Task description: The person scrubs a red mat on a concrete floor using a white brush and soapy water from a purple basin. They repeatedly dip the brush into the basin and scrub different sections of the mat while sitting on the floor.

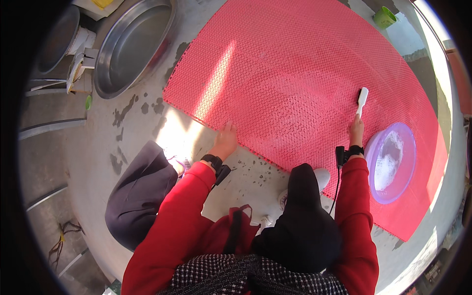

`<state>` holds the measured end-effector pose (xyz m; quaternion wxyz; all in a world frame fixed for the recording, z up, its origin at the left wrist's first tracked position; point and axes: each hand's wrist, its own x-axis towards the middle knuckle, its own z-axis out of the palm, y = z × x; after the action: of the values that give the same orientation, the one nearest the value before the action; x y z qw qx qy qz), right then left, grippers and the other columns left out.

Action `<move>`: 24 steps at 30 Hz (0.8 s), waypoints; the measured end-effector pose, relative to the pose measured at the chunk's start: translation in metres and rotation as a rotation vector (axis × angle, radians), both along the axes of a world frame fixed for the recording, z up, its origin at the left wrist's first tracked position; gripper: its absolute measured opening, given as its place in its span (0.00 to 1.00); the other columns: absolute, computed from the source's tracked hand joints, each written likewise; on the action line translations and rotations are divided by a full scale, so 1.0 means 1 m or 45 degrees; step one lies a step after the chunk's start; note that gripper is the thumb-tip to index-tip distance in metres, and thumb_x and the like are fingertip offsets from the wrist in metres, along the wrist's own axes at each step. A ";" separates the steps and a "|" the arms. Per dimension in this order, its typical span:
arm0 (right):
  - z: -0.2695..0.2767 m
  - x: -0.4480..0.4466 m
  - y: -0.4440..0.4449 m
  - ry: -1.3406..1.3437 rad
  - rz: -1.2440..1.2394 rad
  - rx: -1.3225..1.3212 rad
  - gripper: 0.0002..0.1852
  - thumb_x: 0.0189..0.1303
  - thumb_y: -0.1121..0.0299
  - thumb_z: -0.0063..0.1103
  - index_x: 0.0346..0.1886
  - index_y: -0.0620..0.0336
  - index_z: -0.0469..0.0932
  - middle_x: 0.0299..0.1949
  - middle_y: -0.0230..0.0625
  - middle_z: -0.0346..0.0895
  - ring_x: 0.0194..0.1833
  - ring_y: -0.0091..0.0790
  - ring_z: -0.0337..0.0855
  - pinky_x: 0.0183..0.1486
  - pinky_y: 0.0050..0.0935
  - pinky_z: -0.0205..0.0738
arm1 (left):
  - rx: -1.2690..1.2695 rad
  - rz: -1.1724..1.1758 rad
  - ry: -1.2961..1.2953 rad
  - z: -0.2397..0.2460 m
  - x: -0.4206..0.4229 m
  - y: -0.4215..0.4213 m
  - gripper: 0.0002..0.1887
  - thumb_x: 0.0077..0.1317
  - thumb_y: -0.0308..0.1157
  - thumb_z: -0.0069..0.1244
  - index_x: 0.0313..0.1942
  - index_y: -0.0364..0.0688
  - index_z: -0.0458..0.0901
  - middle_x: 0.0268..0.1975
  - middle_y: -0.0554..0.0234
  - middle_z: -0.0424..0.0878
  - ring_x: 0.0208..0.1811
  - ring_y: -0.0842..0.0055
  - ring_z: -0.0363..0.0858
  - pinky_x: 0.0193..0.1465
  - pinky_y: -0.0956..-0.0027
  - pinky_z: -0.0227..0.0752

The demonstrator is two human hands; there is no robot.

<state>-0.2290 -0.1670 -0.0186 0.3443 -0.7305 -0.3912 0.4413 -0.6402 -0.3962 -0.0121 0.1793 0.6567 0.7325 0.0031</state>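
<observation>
A large red perforated plastic floor mat point(280, 73) lies across the concrete floor in front of me. My left hand point(225, 140) rests at the mat's near edge, its fingers on the mat; whether it grips the edge I cannot tell. My right hand point(356, 132) is closed around the handle of a white scrubbing brush point(363, 97), held over the right part of the mat, its dark bristles facing left. Just right of that hand, a translucent purple plastic basin point(408, 184) with foamy water stands on the mat.
A big oval metal tub point(107, 83) stands on the floor at the upper left, near a wooden piece point(82, 70). A green plastic cup point(384, 17) is beyond the mat at the upper right. Wet spots mark the concrete point(143, 107). My shoe point(322, 177) touches the mat's near edge.
</observation>
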 end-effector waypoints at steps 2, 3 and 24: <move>0.004 -0.051 -0.014 -0.049 0.138 -0.045 0.22 0.64 0.53 0.40 0.20 0.60 0.67 0.11 0.28 0.58 0.12 0.24 0.58 0.14 0.28 0.52 | 0.010 -0.024 0.027 0.003 0.000 0.001 0.19 0.51 0.27 0.45 0.46 0.33 0.70 0.54 0.47 0.66 0.49 0.55 0.71 0.49 0.58 0.68; 0.005 -0.085 -0.029 -0.189 0.466 0.063 0.22 0.64 0.54 0.41 0.25 0.66 0.70 0.13 0.33 0.63 0.15 0.27 0.62 0.17 0.31 0.56 | -0.025 -0.017 0.015 0.005 0.000 0.002 0.20 0.52 0.27 0.45 0.47 0.33 0.70 0.55 0.47 0.66 0.49 0.56 0.71 0.49 0.58 0.68; 0.028 -0.097 -0.187 0.482 1.461 -0.219 0.20 0.63 0.54 0.41 0.35 0.65 0.71 0.27 0.52 0.74 0.31 0.49 0.76 0.35 0.41 0.66 | -0.099 -0.033 0.062 -0.006 -0.007 0.002 0.22 0.53 0.28 0.46 0.51 0.36 0.69 0.58 0.46 0.63 0.52 0.54 0.70 0.49 0.58 0.69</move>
<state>-0.3259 -0.3540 0.0094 0.0550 -0.3374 -0.6174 0.7085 -0.6469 -0.3937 -0.0179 0.1868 0.6587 0.7276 -0.0436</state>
